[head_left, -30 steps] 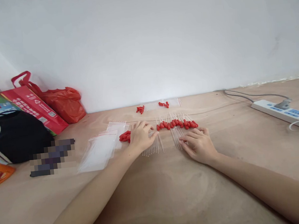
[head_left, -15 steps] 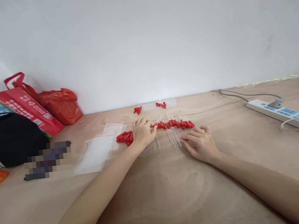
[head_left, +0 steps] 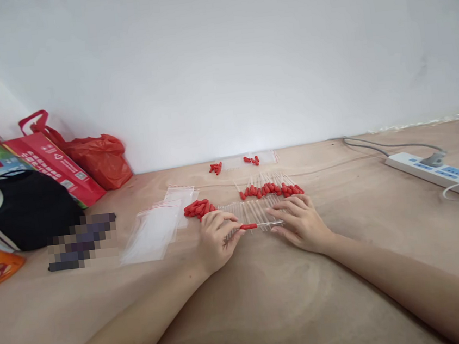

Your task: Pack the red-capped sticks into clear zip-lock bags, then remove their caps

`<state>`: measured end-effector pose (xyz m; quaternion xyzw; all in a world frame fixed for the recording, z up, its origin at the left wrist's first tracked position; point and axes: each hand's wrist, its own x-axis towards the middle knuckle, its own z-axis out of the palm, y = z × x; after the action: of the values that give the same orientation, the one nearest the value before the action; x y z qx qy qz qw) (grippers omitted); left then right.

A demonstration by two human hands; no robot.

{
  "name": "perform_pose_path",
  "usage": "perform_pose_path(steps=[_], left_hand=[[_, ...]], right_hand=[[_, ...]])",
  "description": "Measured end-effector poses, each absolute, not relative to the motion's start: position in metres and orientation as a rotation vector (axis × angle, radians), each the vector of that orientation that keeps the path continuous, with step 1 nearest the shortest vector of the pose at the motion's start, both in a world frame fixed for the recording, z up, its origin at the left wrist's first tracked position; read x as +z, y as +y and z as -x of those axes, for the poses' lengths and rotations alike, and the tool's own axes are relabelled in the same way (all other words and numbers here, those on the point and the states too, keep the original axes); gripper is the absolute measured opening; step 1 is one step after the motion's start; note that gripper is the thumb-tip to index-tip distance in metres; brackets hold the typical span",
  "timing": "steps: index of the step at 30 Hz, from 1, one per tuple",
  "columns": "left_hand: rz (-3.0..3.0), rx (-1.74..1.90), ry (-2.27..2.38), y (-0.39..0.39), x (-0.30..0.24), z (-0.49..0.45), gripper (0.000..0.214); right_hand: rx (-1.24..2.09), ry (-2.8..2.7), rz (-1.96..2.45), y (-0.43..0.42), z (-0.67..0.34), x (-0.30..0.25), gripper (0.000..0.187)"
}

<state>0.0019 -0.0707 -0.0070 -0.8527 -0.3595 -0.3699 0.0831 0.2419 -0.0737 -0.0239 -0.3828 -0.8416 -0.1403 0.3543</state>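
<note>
Between my left hand [head_left: 220, 237] and my right hand [head_left: 299, 222] lies a dropper, its red rubber bulb [head_left: 249, 226] to the left and its glass tube [head_left: 270, 223] to the right. My left fingers are pinched on the bulb end. The other end of the tube is between the thumb and fingers of my right hand. Just behind, bare glass tubes [head_left: 244, 210] lie side by side on the wooden table. A heap of loose red bulbs [head_left: 196, 208] rests behind my left hand. Farther back is a row of droppers with red bulbs [head_left: 271, 188], tubes pointing at the wall.
Clear zip bags [head_left: 154, 232] lie to the left, near a blurred dark object [head_left: 83, 242]. A black drawstring bag [head_left: 33, 214] and red bags [head_left: 101, 161] stand far left. At right is a power strip [head_left: 438, 166]. More red bulbs [head_left: 215, 168] lie near the wall.
My left hand has come back from the dropper row toward me and now pinches a red bulb. My right hand has moved slightly left, with a glass tube now in line with the bulb.
</note>
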Motion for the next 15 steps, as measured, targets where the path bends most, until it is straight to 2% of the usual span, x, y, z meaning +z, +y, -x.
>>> perform_pose_path(steps=[6,13,15], left_hand=[[2.574,-1.12,-0.976,-0.072,-0.008,-0.005,0.008],[2.704,-0.98,-0.988,-0.073,-0.007,-0.013,0.027],[2.729,-0.965,-0.92,-0.072,-0.007,-0.016,0.023]], right_hand=[[-0.326,-2.177,0.869,-0.074,-0.233,-0.025,0.02],[-0.373,-2.195,0.83,-0.079,-0.226,-0.024,0.018],[-0.375,-2.201,0.811,-0.08,-0.223,-0.023,0.019]])
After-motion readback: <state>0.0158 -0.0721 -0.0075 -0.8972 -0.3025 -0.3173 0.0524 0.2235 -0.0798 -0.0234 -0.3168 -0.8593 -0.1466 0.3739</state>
